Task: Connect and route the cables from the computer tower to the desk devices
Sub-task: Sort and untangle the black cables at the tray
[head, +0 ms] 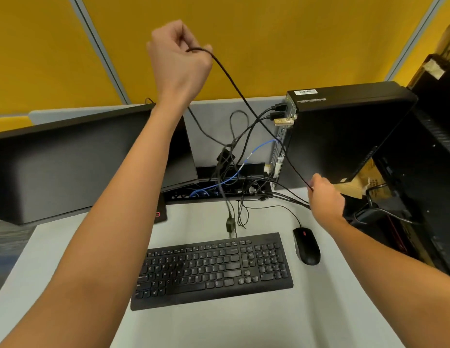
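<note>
A black cable (246, 101) is drawn taut between two hands, running diagonally in front of the computer tower (344, 136). The left hand (180, 59), raised well above and to the left of the tower, has its fingers curled tightly round the cable's upper part; the right hand (324, 197), low beside the tower's base, pinches the lower part between thumb and fingers. Holding the cable apart in this way likely separates it from the tangle, so that its course can be traced and its slack judged before routing. Which port it serves cannot be told. Several plugs already sit in the tower's rear panel (281, 136), which faces left; from there dark leads and a blue network cable (259, 149) drop to a cable tray (219, 194) just left of the tower's foot. Further left of the tower stands a monitor (68, 167), seen from behind. Nearer the viewer than the tower, on the pale desk (244, 327), lie a keyboard (214, 270) and a mouse (307, 246), whose thin cord leads back toward the tray.
</note>
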